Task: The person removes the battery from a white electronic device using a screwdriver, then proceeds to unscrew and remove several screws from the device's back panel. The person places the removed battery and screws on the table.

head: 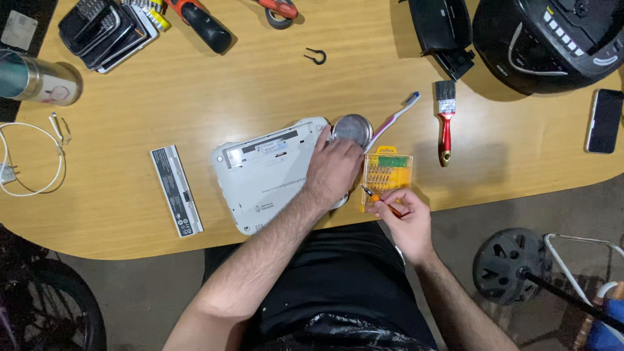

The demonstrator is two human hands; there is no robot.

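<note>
A small white laptop [263, 172] lies upside down on the wooden table [260, 84]. My left hand [333, 170] rests flat on its right end, next to a round metal tin [351, 129]. My right hand [403, 218] holds a small orange-handled screwdriver [380, 198] at the table's front edge, its tip beside a yellow case of screwdriver bits [387, 175].
A white battery pack [176, 190] lies left of the laptop. A toothbrush [393, 120], a red-handled paintbrush [444, 123], a phone [604, 121], a black radio [552, 39], stacked phones [107, 29], a cylindrical can [36, 79] and a white cable [32, 159] surround the work area.
</note>
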